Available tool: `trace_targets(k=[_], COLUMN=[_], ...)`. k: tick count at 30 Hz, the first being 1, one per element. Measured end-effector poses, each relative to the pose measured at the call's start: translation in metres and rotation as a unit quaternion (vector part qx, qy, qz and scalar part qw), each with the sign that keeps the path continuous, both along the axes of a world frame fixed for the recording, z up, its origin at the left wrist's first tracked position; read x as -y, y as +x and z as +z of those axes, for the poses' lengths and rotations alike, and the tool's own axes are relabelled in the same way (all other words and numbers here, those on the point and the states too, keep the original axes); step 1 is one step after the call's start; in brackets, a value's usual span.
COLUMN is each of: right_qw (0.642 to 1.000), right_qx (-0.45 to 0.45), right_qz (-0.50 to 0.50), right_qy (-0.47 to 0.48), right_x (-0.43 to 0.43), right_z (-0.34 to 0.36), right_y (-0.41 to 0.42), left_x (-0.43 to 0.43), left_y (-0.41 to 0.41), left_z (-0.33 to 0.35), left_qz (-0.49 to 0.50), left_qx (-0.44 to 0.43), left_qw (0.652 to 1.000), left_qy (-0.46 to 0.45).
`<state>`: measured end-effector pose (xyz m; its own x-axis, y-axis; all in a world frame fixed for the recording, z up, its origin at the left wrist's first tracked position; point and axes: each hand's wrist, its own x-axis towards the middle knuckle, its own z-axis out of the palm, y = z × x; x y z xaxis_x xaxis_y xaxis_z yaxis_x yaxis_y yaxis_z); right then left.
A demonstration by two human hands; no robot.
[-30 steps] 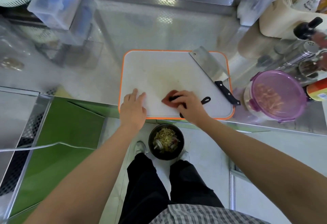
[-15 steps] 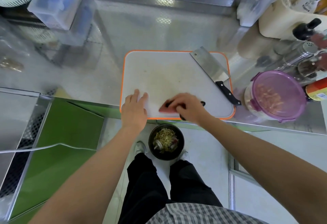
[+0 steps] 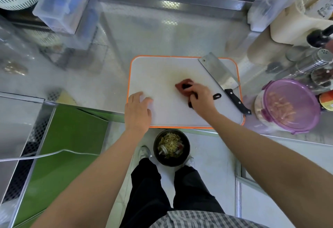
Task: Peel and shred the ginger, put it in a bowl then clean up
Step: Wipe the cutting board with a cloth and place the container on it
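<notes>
Head view: pressing the left hand [image 3: 137,109] flat on the cutting board's [image 3: 162,72] near-left corner, fingers straight and a little apart. Clamping the right hand [image 3: 202,99] on a red cloth [image 3: 182,85] at mid-board, fingers curled, hiding most of a black tool [image 3: 217,96], perhaps a peeler. Seeing the cleaver [image 3: 219,73] lying along the right edge, bare board at the far left. Showing shredded ginger [image 3: 170,142] in the dark bowl [image 3: 185,154] below the counter edge.

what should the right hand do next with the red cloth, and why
Likely push the red cloth forward over the yellowish stain just beyond it: the right hand grips the cloth mid-board, and the left hand presses the cutting board steady at its near-left corner.
</notes>
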<state>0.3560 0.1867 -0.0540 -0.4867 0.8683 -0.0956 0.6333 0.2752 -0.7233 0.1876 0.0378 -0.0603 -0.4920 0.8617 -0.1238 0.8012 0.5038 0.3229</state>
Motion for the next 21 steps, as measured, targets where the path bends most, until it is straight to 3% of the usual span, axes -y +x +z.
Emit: trace_targets(k=[4, 8, 10, 12, 15, 19, 21], right_qw=[0.988, 0.996, 0.997, 1.000, 0.990, 0.993, 0.999], right_qx=[-0.029, -0.055, -0.018, -0.004, -0.007, -0.080, -0.029], right_qz=[0.111, -0.046, -0.068, 0.005, 0.103, -0.051, -0.029], right_qy=[-0.108, -0.054, -0.016, 0.010, -0.091, -0.068, 0.001], right_x=[0.034, -0.021, -0.032, -0.017, -0.001, -0.050, -0.050], right_z=[0.008, 0.013, 0.008, 0.000, 0.011, 0.020, 0.009], right_y=[-0.001, -0.011, -0.013, -0.016, -0.019, -0.037, -0.043], left_x=[-0.009, -0.023, -0.029, -0.033, -0.039, -0.048, -0.051], left_y=[-0.004, -0.015, -0.019, -0.021, -0.024, -0.028, -0.030], left_z=[-0.001, 0.003, 0.003, 0.002, 0.000, 0.002, 0.002], left_qz=[0.004, 0.015, 0.013, 0.013, 0.013, 0.024, 0.021], left_qx=[0.014, -0.004, -0.010, -0.019, -0.027, -0.032, -0.032], left_qw=[1.000, 1.000, 1.000, 1.000, 0.999, 0.999, 0.998], left_qy=[0.005, -0.010, -0.023, -0.020, -0.011, -0.031, -0.041])
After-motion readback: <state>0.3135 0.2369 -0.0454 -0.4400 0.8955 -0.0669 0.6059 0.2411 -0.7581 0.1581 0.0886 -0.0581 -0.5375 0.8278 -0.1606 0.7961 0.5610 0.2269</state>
